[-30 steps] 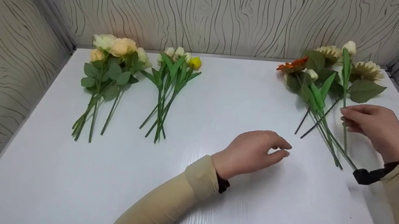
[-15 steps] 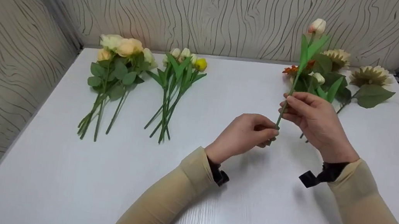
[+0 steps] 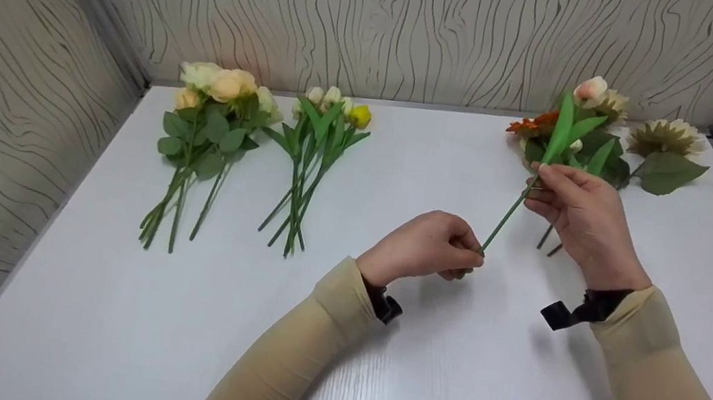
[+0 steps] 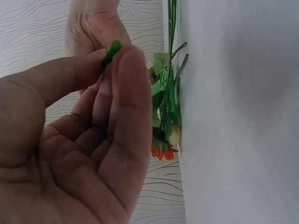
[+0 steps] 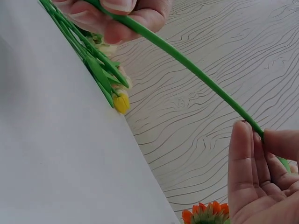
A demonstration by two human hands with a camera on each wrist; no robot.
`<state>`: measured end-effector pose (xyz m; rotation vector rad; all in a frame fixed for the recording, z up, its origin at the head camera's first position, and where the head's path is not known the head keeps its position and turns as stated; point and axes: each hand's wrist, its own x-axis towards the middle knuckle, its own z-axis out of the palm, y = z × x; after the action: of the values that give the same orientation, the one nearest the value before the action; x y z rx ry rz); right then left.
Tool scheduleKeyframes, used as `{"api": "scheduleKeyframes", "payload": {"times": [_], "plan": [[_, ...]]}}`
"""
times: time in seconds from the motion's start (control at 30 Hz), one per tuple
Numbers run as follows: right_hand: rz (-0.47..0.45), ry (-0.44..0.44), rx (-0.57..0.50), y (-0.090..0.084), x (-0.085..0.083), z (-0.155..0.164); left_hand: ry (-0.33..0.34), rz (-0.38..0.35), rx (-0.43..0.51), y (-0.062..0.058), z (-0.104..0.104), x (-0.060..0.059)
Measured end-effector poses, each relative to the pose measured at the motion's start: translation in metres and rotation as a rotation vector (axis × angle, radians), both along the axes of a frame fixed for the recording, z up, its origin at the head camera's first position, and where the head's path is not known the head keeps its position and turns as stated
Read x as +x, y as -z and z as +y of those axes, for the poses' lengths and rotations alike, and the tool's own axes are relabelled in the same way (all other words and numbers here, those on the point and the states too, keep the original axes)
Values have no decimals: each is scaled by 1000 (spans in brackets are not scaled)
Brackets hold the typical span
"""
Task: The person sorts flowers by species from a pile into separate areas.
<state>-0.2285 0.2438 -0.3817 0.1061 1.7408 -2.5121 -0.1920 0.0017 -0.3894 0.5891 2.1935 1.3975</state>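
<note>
"Both pinching, left hand (image 3: 426, 248) and right hand (image 3: 585, 218)?"
"Yes, one pink-white tulip (image 3: 559, 134) by its stem (image 3: 506, 219), right of centre in frame."
"Changed?"
"Bloom (image 3: 592, 88) lower than half a second ago, leaning further right."

Pink-white tulip (image 3: 556, 141), green-stemmed, tilted

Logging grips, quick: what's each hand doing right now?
Left hand: closed, pinching the pink-white tulip at its lower end.
Right hand: closed, pinching the same tulip higher up.

Desk (image 3: 103, 318): white, glossy
Walls (image 3: 380, 29): pale, dark wavy lines
Corner posts (image 3: 88, 2): grey
Roses (image 3: 226, 85): cream and peach, desk's left side
</note>
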Motion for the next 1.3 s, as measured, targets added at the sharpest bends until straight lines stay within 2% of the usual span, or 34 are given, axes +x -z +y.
{"api": "scheduleKeyframes", "payload": {"times": [0.2,0.5,0.7,0.8,0.9,1.03,1.3], "plan": [[38,-61,13,4,2,-8,-50,49,0,0,0,-3],[72,-143,67,4,8,-24,-177,115,98,1,-3,-7],[85,-160,37,5,8,-29,-203,181,29,-1,-7,-6],[81,-179,59,6,9,-32,-206,216,-20,-2,-15,-8],[81,-190,127,7,9,-34,-212,270,-93,-4,-32,-11],[87,-198,175,9,9,-34,-256,345,-217,-9,-70,-17],[49,-195,194,12,9,-33,-431,320,-432,-12,-156,-29]]}}
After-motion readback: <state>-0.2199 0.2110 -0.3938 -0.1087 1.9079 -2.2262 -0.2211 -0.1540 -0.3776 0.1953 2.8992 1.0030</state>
